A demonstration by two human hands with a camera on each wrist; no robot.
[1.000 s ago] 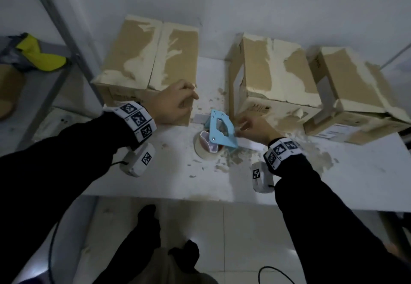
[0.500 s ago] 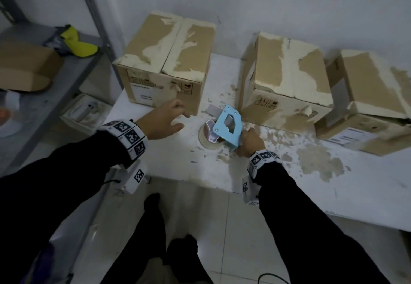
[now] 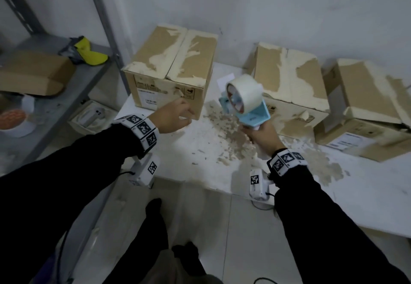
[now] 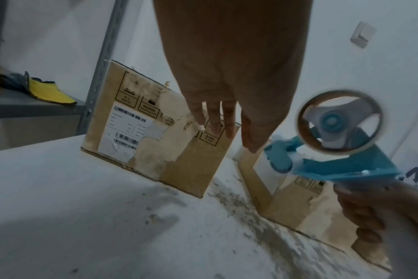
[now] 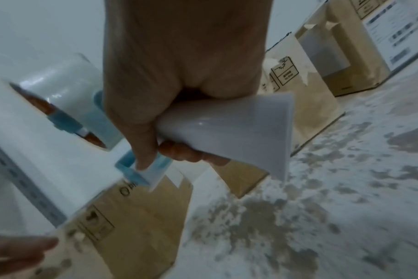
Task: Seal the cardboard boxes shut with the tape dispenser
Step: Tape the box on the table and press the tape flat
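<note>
White table (image 3: 169, 150), paper-flecked, against a white wall (image 3: 266, 6).

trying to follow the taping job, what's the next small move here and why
Probably carry the tape dispenser over to the left box and set its front end on the near face below the top seam. The right hand grips its handle with the dispenser clear of the table, the left hand hangs open by that box, and its flaps lie closed with no fresh tape visible.

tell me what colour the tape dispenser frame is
Light blue, on the tape dispenser; clearest in the left wrist view.
</note>
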